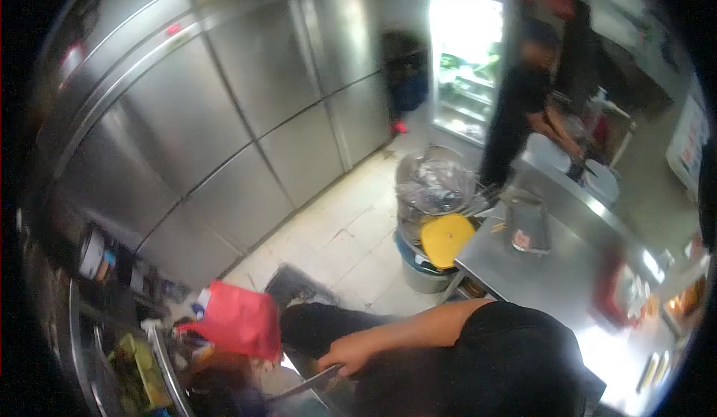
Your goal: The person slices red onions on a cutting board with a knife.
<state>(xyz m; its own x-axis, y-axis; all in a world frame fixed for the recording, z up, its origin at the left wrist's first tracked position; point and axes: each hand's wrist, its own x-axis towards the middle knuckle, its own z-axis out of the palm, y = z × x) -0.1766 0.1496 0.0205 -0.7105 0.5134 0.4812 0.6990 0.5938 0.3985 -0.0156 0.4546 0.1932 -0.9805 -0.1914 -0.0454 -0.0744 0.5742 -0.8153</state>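
Observation:
My right hand (346, 353) reaches in from the right at the bottom centre, below a black sleeve. Its fingers are closed round the end of a thin metal bar or edge (305, 382), which slants down to the left. Just left of the hand is a bright red bag or cloth (240, 320), among blurred items. Dark clothing lies beside and below the forearm. My left hand does not show.
Steel cabinets (224, 118) line the left. A bin (429, 275) with a yellow lid (447, 241) stands beside a steel counter (497, 267) bearing a tray (527, 225). Behind it, a person (515, 103) in dark clothes works over white tubs (549, 152), near a lit fridge (467, 66).

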